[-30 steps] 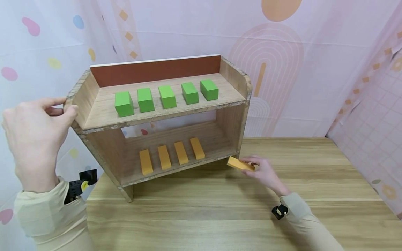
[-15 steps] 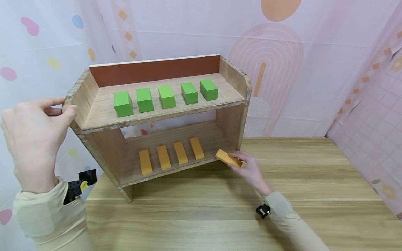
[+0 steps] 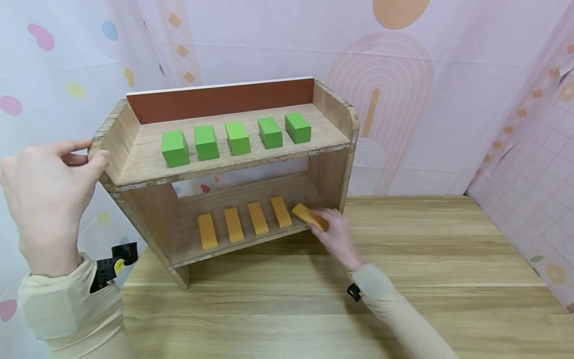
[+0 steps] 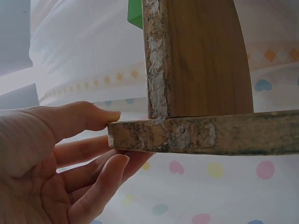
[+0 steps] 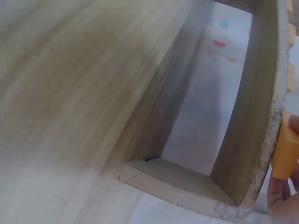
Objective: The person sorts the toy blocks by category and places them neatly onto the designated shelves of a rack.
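A two-tier wooden shelf (image 3: 233,173) stands on the table. My left hand (image 3: 50,204) grips the upper end of its left side panel; the left wrist view shows the thumb on one face of the panel (image 4: 201,135) and fingers on the other. At the right end of the lower tier, my right hand (image 3: 336,235) pinches an orange block (image 3: 306,213), slanted, its near end covered by the fingers. Several orange blocks (image 3: 234,224) lie in a row to its left. Only part of the held orange block (image 5: 285,156) shows at the right wrist view's edge.
Several green blocks (image 3: 237,138) sit in a row on the upper tier, before a reddish-brown back board (image 3: 224,100). The wood-grain table (image 3: 430,239) extends right and forward of the shelf. A patterned pale curtain (image 3: 278,35) hangs behind.
My right hand has moved left with the orange block, from beside the shelf's right leg to the lower tier's right end. The left hand has kept its grip on the shelf.
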`<state>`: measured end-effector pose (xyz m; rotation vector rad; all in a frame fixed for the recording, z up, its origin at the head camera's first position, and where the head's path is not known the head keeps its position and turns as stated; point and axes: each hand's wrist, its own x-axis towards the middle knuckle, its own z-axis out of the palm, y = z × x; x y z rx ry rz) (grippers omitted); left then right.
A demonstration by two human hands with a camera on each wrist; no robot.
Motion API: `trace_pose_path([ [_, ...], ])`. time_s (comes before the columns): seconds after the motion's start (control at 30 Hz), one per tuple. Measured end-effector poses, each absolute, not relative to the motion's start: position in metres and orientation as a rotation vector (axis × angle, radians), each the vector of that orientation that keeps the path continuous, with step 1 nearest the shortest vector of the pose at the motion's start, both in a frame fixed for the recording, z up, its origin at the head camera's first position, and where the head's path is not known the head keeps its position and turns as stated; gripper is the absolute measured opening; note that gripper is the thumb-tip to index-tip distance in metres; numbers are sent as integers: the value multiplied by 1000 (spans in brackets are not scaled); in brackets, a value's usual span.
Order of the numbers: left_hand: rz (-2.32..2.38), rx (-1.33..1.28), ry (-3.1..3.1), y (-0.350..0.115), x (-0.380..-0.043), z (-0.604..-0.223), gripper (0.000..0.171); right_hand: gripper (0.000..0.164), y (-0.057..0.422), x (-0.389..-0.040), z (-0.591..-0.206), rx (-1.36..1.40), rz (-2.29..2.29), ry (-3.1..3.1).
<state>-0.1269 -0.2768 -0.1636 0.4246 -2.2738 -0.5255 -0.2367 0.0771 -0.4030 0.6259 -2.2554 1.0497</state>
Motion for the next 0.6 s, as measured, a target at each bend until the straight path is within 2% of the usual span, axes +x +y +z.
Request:
trace_pose_path([
  [0.23,-521,428,-2276,-276,-126,-163,42,31,71,-242,-404,691,1085,-2199],
  [0.6,-535,435,-2287,-279,-128,-164,43,30,104,-242,-418,1157,566,-1932],
])
